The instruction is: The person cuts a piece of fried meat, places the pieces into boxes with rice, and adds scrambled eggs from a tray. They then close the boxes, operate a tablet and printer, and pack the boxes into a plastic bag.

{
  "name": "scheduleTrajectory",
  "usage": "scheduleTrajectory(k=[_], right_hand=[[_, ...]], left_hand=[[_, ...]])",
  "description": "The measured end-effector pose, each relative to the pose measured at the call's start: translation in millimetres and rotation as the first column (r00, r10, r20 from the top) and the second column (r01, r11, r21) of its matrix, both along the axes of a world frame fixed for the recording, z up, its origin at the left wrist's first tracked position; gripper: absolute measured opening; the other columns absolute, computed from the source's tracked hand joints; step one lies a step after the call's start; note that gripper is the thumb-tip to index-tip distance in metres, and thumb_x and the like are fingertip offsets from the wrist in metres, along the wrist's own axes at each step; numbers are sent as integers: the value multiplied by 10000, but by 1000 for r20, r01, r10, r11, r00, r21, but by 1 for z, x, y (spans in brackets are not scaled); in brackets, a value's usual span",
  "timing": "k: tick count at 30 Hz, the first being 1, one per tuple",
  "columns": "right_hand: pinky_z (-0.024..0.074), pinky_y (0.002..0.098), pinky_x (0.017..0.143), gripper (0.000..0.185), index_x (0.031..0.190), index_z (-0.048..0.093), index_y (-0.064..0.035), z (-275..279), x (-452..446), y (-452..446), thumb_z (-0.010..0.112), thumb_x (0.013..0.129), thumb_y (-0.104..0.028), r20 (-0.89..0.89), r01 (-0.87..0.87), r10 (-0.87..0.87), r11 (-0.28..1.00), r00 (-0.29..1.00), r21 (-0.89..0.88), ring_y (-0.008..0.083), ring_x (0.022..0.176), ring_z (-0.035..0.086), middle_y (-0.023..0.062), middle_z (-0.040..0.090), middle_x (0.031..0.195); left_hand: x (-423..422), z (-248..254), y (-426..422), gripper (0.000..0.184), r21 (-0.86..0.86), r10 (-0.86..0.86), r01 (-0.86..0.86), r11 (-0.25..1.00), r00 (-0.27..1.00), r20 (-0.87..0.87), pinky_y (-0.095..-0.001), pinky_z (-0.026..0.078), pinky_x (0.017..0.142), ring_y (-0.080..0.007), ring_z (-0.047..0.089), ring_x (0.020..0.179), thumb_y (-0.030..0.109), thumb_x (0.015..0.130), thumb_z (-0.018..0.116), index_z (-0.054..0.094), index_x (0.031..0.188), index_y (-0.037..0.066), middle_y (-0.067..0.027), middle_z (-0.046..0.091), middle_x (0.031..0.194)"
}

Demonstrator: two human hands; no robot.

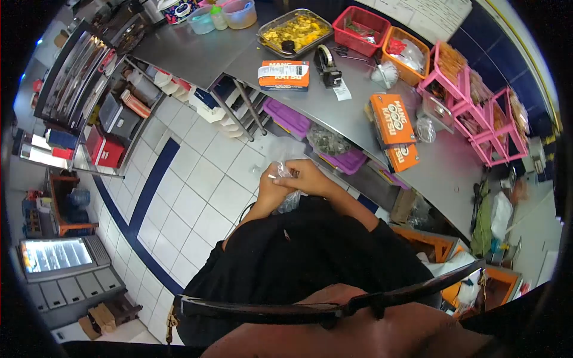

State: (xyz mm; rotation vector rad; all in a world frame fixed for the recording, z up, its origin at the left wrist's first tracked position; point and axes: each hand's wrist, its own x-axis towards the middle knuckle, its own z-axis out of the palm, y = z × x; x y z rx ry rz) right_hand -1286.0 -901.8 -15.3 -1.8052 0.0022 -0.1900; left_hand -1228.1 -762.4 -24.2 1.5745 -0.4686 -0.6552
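Observation:
Both of my hands are together in front of my body, closed on a clear plastic bag. My left hand grips it from the left side, with a small white bit showing near the fingertips. On the other side, the bent fingers of my right hand pinch the same plastic. Part of the bag spreads above the hands and a crumpled part hangs below them. What it contains, if anything, I cannot make out.
A steel counter runs ahead and right. On it stand orange boxes, a tape dispenser, a tray of yellow food, a red basket and pink baskets. Purple lids lie on the shelf below.

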Motion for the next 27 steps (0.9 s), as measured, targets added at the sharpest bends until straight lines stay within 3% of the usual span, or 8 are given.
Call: scheduleTrajectory(k=[5, 8, 11, 13, 17, 20, 25, 27], right_hand=[[443, 367, 555, 159, 660, 530, 26, 11, 33, -111, 610, 750, -78, 116, 155, -119, 913, 986, -376, 217, 552, 564, 137, 572, 626], [458, 375, 559, 125, 646, 530, 30, 68, 35, -152, 606, 712, -45, 52, 110, -97, 887, 994, -448, 297, 557, 554, 157, 572, 628], [447, 361, 590, 89, 685, 555, -3, 74, 59, -141, 624, 703, -56, 240, 126, -8, 868, 971, -480, 277, 591, 535, 95, 520, 627], [445, 408, 688, 161, 728, 553, -20, 64, 79, -125, 677, 657, -93, 414, 473, -238, 552, 878, -686, 309, 734, 553, 94, 540, 763], [425, 436, 754, 210, 828, 571, -47, 62, 99, -90, 659, 642, -86, 508, 342, 13, 723, 861, -600, 313, 894, 537, 117, 538, 928], [387, 463, 814, 264, 923, 610, -73, 47, 117, -120, 623, 660, -91, 275, 342, -205, 620, 939, -706, 309, 1030, 512, 132, 506, 1044], [511, 484, 754, 340, 1146, 557, -84, 0, 130, -115, 514, 817, -159, -359, -154, -250, 587, 899, -795, 361, 970, 596, 248, 458, 1226], [510, 470, 776, 365, 1190, 524, -97, 34, 151, -104, 484, 827, -102, -326, -176, -107, 666, 939, -725, 384, 1001, 587, 267, 453, 1232]], left_hand=[[93, 26, 57, 222, 181, 418, -439, 880, 897, 144, -251, 432, 560, -107, 483, 624, -5, 712, 688, 494, 784, 76, 8, 496, 707], [137, 39, 92, 343, -214, 673, -720, 660, 694, -257, -214, 339, 455, -56, 354, 483, -145, 699, 389, 290, 639, 178, 47, 340, 606], [145, 32, 67, 303, -270, 796, -758, 594, 602, 63, -226, 339, 463, -66, 368, 497, -112, 738, 453, 327, 635, 144, 45, 337, 611], [139, 34, 28, 218, -248, 661, -650, 718, 525, 536, -261, 383, 502, -112, 440, 533, -81, 754, 516, 420, 671, 96, 15, 409, 621], [88, 71, -39, 190, 31, 16, -59, 998, 659, 752, -317, 425, 574, -206, 533, 626, -91, 649, 576, 505, 746, 55, -58, 500, 656], [132, 64, 23, 234, -9, 149, -698, 716, 140, 979, -371, 456, 652, -290, 554, 756, -120, 637, 547, 575, 790, 54, -101, 558, 769], [144, 26, 84, 253, 818, -211, -574, 45, 794, 570, -433, 494, 805, -386, 598, 944, 197, 857, 486, 545, 1060, 58, -201, 593, 1024], [158, 51, 80, 276, 928, -453, -356, 106, 814, 364, -453, 503, 787, -373, 625, 886, 202, 855, 446, 583, 1052, 67, -187, 647, 886]])
